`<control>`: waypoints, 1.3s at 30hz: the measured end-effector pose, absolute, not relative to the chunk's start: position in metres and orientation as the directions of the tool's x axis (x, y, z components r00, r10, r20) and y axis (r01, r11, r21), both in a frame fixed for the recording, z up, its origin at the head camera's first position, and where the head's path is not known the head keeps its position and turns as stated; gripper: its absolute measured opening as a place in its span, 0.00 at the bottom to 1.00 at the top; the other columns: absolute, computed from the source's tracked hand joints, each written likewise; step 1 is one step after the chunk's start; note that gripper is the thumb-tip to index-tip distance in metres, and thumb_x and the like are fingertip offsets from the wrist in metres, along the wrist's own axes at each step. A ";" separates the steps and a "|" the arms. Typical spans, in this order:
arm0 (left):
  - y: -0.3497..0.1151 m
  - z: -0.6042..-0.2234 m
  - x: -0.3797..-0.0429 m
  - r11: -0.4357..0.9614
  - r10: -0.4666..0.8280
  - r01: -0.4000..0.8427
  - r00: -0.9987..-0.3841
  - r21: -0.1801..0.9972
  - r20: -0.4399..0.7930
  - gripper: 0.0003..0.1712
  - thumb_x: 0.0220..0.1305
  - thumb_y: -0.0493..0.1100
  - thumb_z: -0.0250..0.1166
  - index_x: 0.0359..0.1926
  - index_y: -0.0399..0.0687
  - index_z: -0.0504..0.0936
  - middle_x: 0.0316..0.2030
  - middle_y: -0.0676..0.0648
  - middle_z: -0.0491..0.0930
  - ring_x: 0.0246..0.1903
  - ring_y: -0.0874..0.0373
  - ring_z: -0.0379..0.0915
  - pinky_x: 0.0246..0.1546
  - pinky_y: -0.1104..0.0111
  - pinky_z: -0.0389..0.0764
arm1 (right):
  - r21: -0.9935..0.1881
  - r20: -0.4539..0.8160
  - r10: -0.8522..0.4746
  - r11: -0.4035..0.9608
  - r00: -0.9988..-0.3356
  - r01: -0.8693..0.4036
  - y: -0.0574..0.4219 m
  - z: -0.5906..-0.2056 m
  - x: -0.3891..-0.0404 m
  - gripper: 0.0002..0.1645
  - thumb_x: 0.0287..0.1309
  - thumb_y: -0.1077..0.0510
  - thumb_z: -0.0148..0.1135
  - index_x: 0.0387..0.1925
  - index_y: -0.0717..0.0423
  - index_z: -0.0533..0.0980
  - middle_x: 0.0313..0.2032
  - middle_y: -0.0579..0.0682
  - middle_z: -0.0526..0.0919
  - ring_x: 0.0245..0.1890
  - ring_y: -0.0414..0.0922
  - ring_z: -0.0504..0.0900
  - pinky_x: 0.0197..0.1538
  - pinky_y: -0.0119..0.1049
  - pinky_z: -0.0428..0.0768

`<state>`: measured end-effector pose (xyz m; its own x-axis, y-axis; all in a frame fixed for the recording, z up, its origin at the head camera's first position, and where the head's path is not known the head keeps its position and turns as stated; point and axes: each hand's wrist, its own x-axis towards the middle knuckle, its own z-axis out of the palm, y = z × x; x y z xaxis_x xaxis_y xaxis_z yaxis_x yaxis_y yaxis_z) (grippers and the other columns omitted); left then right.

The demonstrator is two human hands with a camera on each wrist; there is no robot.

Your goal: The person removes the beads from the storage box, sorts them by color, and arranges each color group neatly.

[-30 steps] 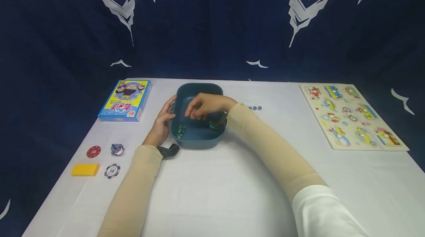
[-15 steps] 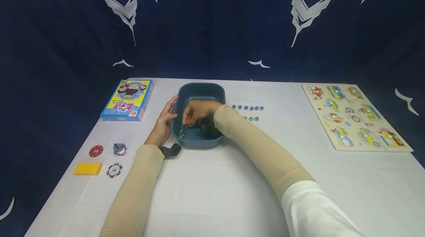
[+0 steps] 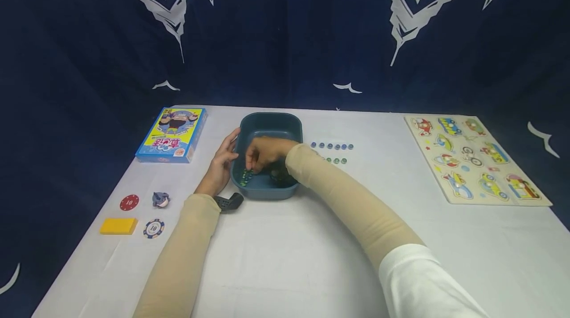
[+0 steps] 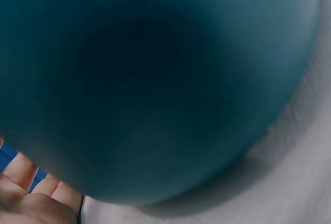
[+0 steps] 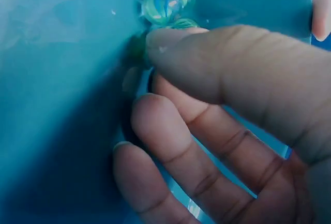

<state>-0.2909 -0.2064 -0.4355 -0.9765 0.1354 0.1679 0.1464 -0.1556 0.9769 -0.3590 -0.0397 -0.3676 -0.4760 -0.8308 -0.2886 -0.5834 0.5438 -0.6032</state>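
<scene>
A dark teal plastic bin (image 3: 266, 193) stands on the white table. My left hand (image 3: 218, 167) rests along its left side, thumb at the rim and fingers against the outer wall. Down inside the bin, my right hand (image 3: 266, 152) pinches a green glass marble (image 5: 137, 48) between thumb and index finger; the index fingertip is hidden behind the thumb. Other clear green and blue marbles (image 5: 161, 5) lie clustered beside the fingertips, in the bin's near left part. To the bin's right, a row of blue marbles (image 3: 329, 146) lies behind a row of green marbles (image 3: 336, 160), partly covered by the right sleeve.
A blue and yellow box (image 3: 171, 135) lies at the back left. Nearer are a red chip (image 3: 129, 203), a small shark figure (image 3: 161, 199), a yellow block (image 3: 118, 226) and a white and blue chip (image 3: 153, 228). A picture puzzle board (image 3: 476, 159) lies at the right.
My right hand has moved down and toward me, to the marbles in the bin, uncovering more of the rows on the table. The left hand stays against the bin.
</scene>
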 end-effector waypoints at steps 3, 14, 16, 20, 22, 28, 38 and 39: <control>-0.204 -0.437 -0.292 -0.150 0.137 0.140 -0.977 0.979 0.161 0.46 0.54 0.35 0.43 0.78 0.48 0.52 0.77 0.44 0.51 0.76 0.51 0.42 0.73 0.49 0.37 | -0.599 -0.282 -0.832 0.541 -0.477 -0.591 -0.031 -0.366 -0.358 0.07 0.51 0.67 0.71 0.34 0.57 0.85 0.31 0.46 0.86 0.33 0.40 0.80 0.40 0.30 0.79; -0.198 -0.437 -0.291 -0.120 0.132 0.145 -0.978 0.982 0.160 0.47 0.53 0.36 0.44 0.78 0.50 0.53 0.77 0.46 0.52 0.76 0.52 0.42 0.73 0.50 0.34 | -0.796 -0.051 -0.894 0.306 -0.445 -0.523 0.032 -0.341 -0.354 0.08 0.56 0.68 0.67 0.39 0.63 0.83 0.35 0.51 0.87 0.37 0.46 0.85 0.42 0.38 0.82; -0.198 -0.437 -0.290 -0.114 0.132 0.145 -0.978 0.983 0.160 0.47 0.53 0.36 0.44 0.78 0.51 0.53 0.77 0.46 0.52 0.76 0.52 0.43 0.73 0.50 0.35 | -0.819 -0.011 -0.887 0.273 -0.462 -0.504 0.050 -0.338 -0.352 0.09 0.56 0.66 0.67 0.40 0.62 0.83 0.36 0.51 0.86 0.38 0.48 0.85 0.44 0.39 0.82; -0.200 -0.437 -0.288 -0.122 0.133 0.146 -0.978 0.982 0.162 0.46 0.54 0.36 0.44 0.78 0.51 0.53 0.77 0.47 0.52 0.76 0.52 0.43 0.72 0.49 0.36 | -0.857 0.061 -0.846 0.228 -0.529 -0.462 0.085 -0.336 -0.346 0.11 0.56 0.65 0.67 0.42 0.64 0.81 0.39 0.52 0.86 0.38 0.51 0.83 0.42 0.41 0.82; -0.201 -0.437 -0.288 -0.121 0.131 0.143 -0.979 0.982 0.159 0.46 0.55 0.36 0.44 0.78 0.51 0.53 0.77 0.47 0.51 0.76 0.52 0.43 0.72 0.48 0.35 | -0.866 0.077 -0.808 0.236 -0.585 -0.441 0.103 -0.337 -0.344 0.13 0.56 0.65 0.67 0.43 0.66 0.81 0.40 0.53 0.86 0.38 0.52 0.83 0.42 0.41 0.82; -0.205 -0.437 -0.287 -0.135 0.136 0.138 -0.978 0.981 0.156 0.46 0.55 0.35 0.43 0.78 0.52 0.52 0.77 0.47 0.51 0.76 0.51 0.44 0.72 0.48 0.39 | -0.874 0.094 -0.661 0.304 -0.745 -0.380 0.153 -0.351 -0.340 0.13 0.59 0.62 0.67 0.46 0.64 0.82 0.43 0.51 0.86 0.37 0.57 0.82 0.43 0.44 0.81; -0.205 -0.434 -0.285 -0.162 0.150 0.130 -0.977 0.978 0.154 0.46 0.55 0.34 0.41 0.79 0.52 0.51 0.77 0.46 0.51 0.75 0.50 0.46 0.73 0.51 0.43 | -0.902 0.044 -0.429 0.371 -0.902 -0.220 0.211 -0.393 -0.338 0.17 0.61 0.60 0.65 0.49 0.66 0.80 0.42 0.54 0.83 0.35 0.46 0.83 0.41 0.37 0.83; -0.205 -0.434 -0.285 -0.165 0.151 0.127 -0.977 0.978 0.152 0.46 0.55 0.34 0.41 0.79 0.52 0.52 0.77 0.46 0.51 0.75 0.50 0.46 0.73 0.51 0.44 | -0.902 0.036 -0.416 0.378 -0.909 -0.209 0.214 -0.396 -0.338 0.17 0.61 0.61 0.65 0.49 0.66 0.79 0.42 0.55 0.83 0.35 0.45 0.82 0.41 0.36 0.83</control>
<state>-0.2851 -0.2048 -0.4344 -0.9767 0.1513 0.1520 0.1267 -0.1648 0.9781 -0.3378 0.2145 -0.3962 -0.9086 -0.4162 0.0364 -0.2092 0.3778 -0.9019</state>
